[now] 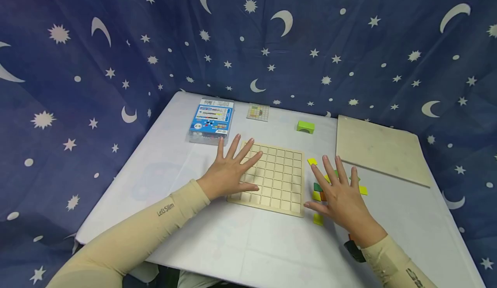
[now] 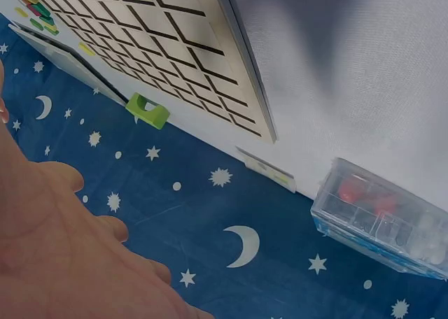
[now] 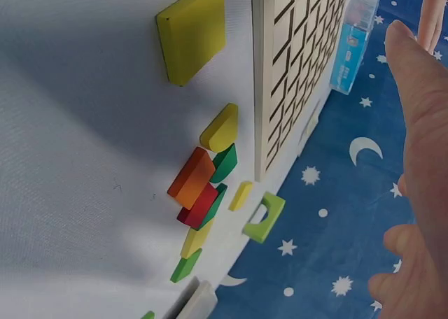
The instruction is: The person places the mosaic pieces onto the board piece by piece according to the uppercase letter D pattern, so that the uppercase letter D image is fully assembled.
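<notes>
My left hand (image 1: 229, 171) is spread over the left side of a wooden grid board (image 1: 277, 180), holding nothing. Fingers also splayed, my right hand (image 1: 343, 197) hovers over a loose group of small coloured tiles to the right of that board and partly hides them. Among them are a yellow square tile (image 3: 192, 36), an orange tile (image 3: 190, 179), a red tile (image 3: 199, 206) and several green and yellow pieces. In the right wrist view the hand appears raised, apart from the tiles. The left wrist view shows the board's squares and the left palm (image 2: 63, 242) away from it.
Behind the board lie a clear plastic box (image 1: 211, 122) with a blue label, a small gridded pattern card (image 1: 258, 112) and a light green arch block (image 1: 305, 127). A flat pale panel (image 1: 380, 150) rests at the back right. A starry blue curtain (image 1: 240, 42) borders the table.
</notes>
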A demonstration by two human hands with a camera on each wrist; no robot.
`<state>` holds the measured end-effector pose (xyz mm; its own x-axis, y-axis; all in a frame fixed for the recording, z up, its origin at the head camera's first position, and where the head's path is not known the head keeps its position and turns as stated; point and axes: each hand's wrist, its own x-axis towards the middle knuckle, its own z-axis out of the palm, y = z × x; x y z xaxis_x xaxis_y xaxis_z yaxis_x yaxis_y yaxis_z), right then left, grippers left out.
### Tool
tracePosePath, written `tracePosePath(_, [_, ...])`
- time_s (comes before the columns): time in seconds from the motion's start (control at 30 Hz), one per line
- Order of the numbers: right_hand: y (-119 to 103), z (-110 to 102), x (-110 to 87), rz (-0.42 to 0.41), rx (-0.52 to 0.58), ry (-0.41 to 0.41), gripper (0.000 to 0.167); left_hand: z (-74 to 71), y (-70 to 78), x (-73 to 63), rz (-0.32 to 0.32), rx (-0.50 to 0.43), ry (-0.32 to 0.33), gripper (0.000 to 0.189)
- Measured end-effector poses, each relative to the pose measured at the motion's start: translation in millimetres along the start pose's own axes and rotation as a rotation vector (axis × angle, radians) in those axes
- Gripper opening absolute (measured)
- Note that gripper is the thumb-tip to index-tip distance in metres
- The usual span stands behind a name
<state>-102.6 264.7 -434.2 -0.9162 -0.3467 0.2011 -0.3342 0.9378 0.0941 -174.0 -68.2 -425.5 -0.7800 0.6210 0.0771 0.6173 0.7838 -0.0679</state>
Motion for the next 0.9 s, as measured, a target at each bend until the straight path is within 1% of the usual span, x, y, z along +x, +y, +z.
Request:
tracePosePath(0.13, [-0.4,0.1,0.9,-0.002,-0.009,0.006,0.111,-1.3,-0.7,-0.1,-0.006,0.024,-0.018,0.096])
tracePosePath(0.27, [-0.5,0.3,1.7,-0.01,-0.018,0.011,0.113,-2.0,-1.2,-0.3,-0.007,0.03,-0.016,0.096])
tracePosePath(0.37, [-0.5,-0.1,2.0,-0.014,-0.02,0.01,0.113,-2.0,-1.0,-0.5,-0.003,0.017,-0.004,0.096])
tracePosePath(0.53, [0.3,-1.0,0.6,-0.015,-0.017,0.013,0.111,-1.9,0.8,0.6,0.009,0.006,-0.003,0.095])
tracePosePath(0.67, [0.4,-0.6,0.1,-0.006,-0.009,0.0,0.112,-1.3,2.6,2.5,0.011,0.02,-0.005,0.096])
tracePosePath(0.73, [1.3,-0.3,0.9,0.004,0.0,-0.014,0.111,-1.1,3.8,3.6,0.015,-0.01,-0.011,0.097])
tracePosePath(0.77, [2.7,-0.9,1.8,0.02,0.023,-0.034,0.11,-1.4,3.7,3.5,0.01,-0.039,-0.034,0.098])
tracePosePath(0.83, [10.0,-2.2,2.3,0.065,0.084,-0.081,0.104,-0.4,0.2,-0.8,-0.019,-0.115,-0.124,0.101])
tracePosePath(0.9, [22.7,-2.7,1.7,0.122,0.159,-0.124,0.093,2.2,-7.2,-9.2,-0.057,-0.2,-0.226,0.104])
